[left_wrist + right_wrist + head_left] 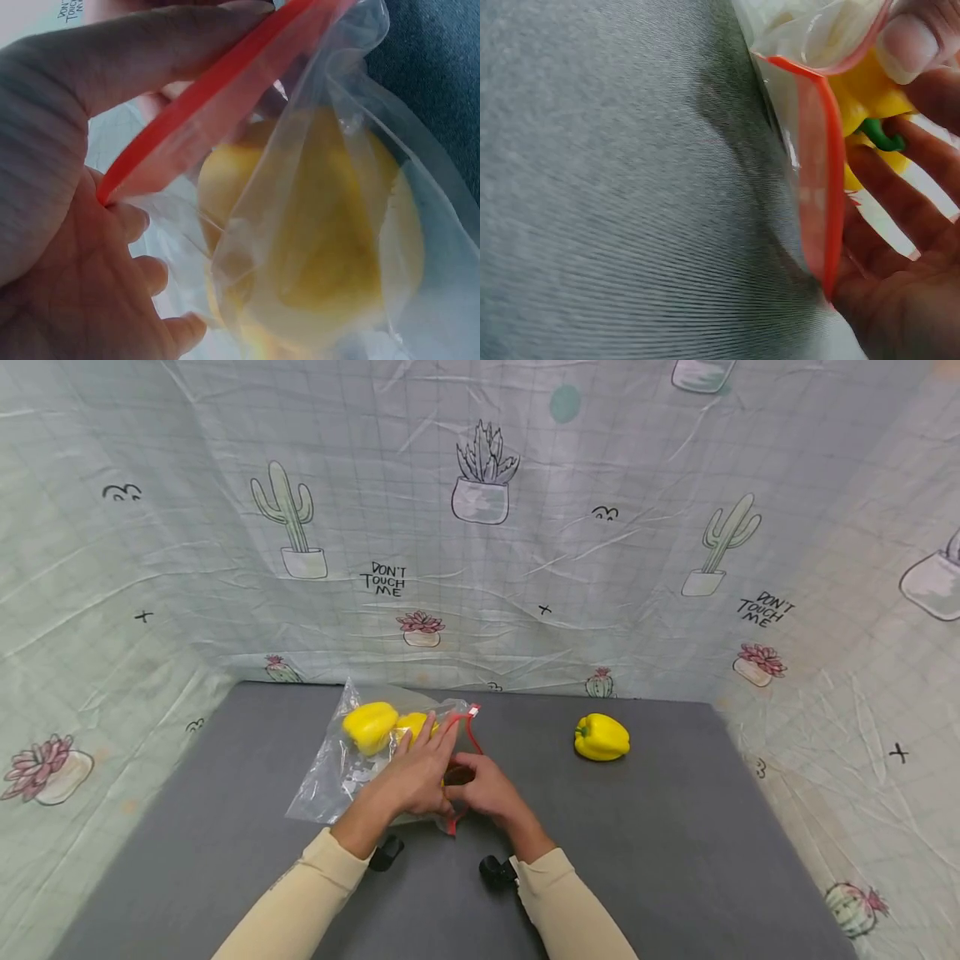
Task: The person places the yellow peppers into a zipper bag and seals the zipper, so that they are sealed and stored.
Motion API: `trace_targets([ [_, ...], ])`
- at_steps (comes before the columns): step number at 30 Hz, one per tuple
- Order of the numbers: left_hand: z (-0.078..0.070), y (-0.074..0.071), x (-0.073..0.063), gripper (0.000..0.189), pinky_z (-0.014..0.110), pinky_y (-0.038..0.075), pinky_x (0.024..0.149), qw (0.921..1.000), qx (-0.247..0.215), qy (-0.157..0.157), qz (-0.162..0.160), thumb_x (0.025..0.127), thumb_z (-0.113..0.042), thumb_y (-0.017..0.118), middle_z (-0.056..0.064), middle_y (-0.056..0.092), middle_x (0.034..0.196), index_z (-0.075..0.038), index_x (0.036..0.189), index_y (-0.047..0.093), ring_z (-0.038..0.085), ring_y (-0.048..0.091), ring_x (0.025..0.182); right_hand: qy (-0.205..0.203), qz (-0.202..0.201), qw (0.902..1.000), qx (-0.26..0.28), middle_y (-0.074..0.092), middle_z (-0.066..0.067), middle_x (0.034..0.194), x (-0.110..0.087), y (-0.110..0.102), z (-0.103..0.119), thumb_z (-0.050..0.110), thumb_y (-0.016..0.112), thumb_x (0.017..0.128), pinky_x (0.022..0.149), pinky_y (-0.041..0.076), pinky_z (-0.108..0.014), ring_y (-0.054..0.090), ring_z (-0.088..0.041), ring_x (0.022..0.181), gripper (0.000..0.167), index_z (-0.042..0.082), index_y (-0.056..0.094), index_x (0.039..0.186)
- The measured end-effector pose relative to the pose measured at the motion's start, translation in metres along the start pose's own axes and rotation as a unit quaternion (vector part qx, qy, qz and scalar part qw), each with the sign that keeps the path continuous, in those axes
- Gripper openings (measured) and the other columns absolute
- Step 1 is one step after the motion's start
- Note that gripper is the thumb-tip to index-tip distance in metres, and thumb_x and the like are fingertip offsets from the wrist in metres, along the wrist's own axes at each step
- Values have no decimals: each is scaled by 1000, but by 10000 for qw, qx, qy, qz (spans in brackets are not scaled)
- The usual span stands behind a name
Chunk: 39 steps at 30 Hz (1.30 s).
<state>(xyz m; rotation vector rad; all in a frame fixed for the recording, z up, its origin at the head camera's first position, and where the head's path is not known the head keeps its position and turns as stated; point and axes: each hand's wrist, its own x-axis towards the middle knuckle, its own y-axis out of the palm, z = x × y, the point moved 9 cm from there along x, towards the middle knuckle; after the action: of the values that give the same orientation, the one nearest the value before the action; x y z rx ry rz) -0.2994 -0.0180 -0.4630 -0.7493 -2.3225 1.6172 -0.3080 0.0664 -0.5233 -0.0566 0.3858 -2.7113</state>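
A clear plastic zip bag (318, 797) with a red zip edge lies on its side, its mouth turned right. Two yellow bell peppers show through it, a whole one (371, 727) and a partly covered one (412, 724). My left hand (408, 779) lies over the mouth, fingers spread, and holds the red edge (217, 90) between thumb and fingers. At the opening, my right hand (486, 789) grips another yellow bell pepper (870, 86), whose green stem (881, 136) points toward the palm. Fingers and plastic hide much of this pepper.
One more yellow bell pepper (602, 737) sits apart on the grey table (660, 835), to the right. Behind and at both sides hangs a cloth (540, 568) printed with cacti. Black wrist cameras are strapped under both wrists.
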Motion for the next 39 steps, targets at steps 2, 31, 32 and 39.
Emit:
trace_targets([
  [2,0,-1,0,132,71,11,126,10000,12,13,13,70,-30,95,8,4,178,-5,168,10,41,-2,164,10,104,9999,-112,75,-18,123,1,1,0,5,75,85,94,59,-35,72,-33,114,42,8,73,127],
  [31,7,-8,0,133,69,8,128,9993,50,11,361,71,-30,95,8,6,178,-5,168,7,39,-3,165,-448,-28,9887,-1430,77,-12,95,27,18,17,6,66,80,76,52,-24,58,-9,78,30,0,76,107],
  [32,8,-7,0,133,69,9,128,9993,60,14,356,71,-29,95,9,7,178,-5,168,7,40,-2,165,-538,117,9841,-1689,77,-12,95,28,20,19,6,66,79,78,53,-24,58,-10,79,31,0,76,107],
  [39,11,-13,0,137,72,10,126,9995,129,-44,281,68,-33,97,10,8,178,-4,168,7,41,0,164,-582,-120,9874,-1465,80,-11,112,31,15,18,9,69,87,92,59,-32,75,-22,103,32,5,76,119],
])
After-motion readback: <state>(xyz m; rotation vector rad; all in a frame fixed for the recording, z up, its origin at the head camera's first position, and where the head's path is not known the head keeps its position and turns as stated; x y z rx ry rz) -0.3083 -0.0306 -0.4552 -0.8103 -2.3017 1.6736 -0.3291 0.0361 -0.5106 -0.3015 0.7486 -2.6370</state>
